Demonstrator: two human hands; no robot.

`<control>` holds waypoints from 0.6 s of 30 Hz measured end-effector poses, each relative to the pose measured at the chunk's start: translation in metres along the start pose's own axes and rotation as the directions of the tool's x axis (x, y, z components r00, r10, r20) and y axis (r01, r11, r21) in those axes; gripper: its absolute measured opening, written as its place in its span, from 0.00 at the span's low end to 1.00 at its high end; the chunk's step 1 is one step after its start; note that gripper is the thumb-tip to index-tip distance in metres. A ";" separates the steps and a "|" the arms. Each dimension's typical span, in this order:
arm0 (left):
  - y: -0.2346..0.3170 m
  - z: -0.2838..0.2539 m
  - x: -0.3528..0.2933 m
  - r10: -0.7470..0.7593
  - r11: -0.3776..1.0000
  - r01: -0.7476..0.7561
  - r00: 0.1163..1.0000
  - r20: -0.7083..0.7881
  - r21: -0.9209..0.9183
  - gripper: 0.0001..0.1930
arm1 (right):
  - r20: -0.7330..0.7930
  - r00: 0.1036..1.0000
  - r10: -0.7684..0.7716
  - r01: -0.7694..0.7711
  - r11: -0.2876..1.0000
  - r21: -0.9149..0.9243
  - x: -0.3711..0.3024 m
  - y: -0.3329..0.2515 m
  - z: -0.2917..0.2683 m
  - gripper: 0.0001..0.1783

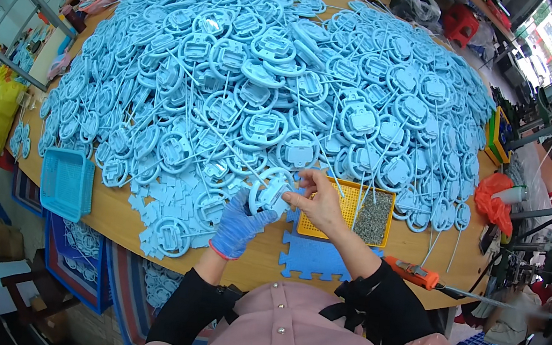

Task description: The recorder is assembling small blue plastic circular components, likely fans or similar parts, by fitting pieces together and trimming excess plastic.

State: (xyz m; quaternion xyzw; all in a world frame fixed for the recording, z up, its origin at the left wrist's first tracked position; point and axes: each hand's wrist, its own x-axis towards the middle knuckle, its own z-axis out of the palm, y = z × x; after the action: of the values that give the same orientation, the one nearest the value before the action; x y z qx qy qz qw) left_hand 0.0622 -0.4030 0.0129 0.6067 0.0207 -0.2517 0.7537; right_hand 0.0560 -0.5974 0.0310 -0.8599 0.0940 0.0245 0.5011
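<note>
Across the table [452, 250], blue parts [272, 52] are lying heaped; near its front edge my left hand [240, 227] is grasping one ring [272, 197], right hand [322, 207] touching it, pinch unclear.

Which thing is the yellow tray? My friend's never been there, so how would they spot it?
Start with the big wooden table heaped with blue rings. At its near side, behind the bare right hand, the yellow tray overlaps a blue mat. Only this tray has small grey bits filling its right part.
</note>
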 end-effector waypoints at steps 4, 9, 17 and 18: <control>0.007 0.010 0.002 0.056 0.995 -0.057 0.998 -0.015 -0.076 0.25 | 0.302 0.947 0.111 -0.277 0.760 0.588 0.007 0.011 0.005 0.25; 0.005 0.023 0.011 0.123 0.992 -0.124 0.992 -0.039 -0.019 0.27 | 0.203 0.967 0.156 -0.247 0.781 0.574 0.002 0.021 0.016 0.26; 0.011 0.016 0.015 0.075 0.997 -0.075 0.997 0.015 -0.012 0.27 | 0.316 0.932 0.177 -0.353 0.635 0.687 0.000 0.014 0.002 0.22; 0.009 0.012 0.017 0.049 0.999 -0.049 0.998 0.029 -0.020 0.27 | 0.324 0.931 0.167 -0.354 0.627 0.694 -0.001 0.015 0.001 0.22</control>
State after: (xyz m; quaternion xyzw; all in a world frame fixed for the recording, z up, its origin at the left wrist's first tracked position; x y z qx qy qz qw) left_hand 0.0773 -0.4190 0.0180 0.5959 -0.0026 -0.2417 0.7658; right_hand 0.0529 -0.6031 0.0179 -0.5490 0.1618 0.1556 0.8051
